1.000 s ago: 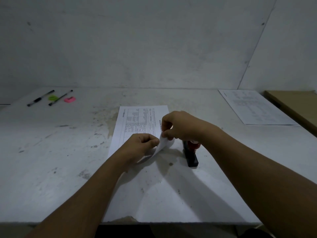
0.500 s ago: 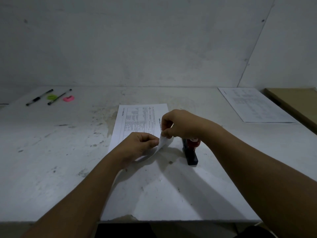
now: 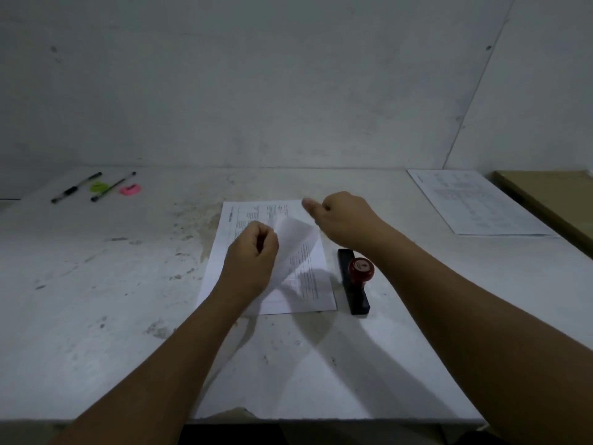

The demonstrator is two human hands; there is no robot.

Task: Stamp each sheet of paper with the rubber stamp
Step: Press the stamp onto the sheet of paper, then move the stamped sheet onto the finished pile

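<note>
A printed stack of paper [image 3: 313,284] lies in the middle of the white table [image 3: 96,300]. Its top sheet [image 3: 293,242] is peeled up from the near right corner and curls over toward the left. My left hand [image 3: 253,256] pinches that lifted sheet. My right hand [image 3: 345,218] hovers over the stack's far right corner in a loose fist, thumb out, with nothing seen in it. The rubber stamp [image 3: 361,271], with a red knob on a long black base, stands just right of the stack, under my right wrist.
One separate printed sheet [image 3: 475,203] lies at the far right beside a brown board [image 3: 552,203]. Two pens [image 3: 77,186], a green item [image 3: 98,187] and a pink item [image 3: 130,189] sit at the far left. The table's front edge is close to me.
The top sheet's corner has come further up and over to the left in my left hand. My right hand has let go of it and moved up and away, uncovering the stamp.
</note>
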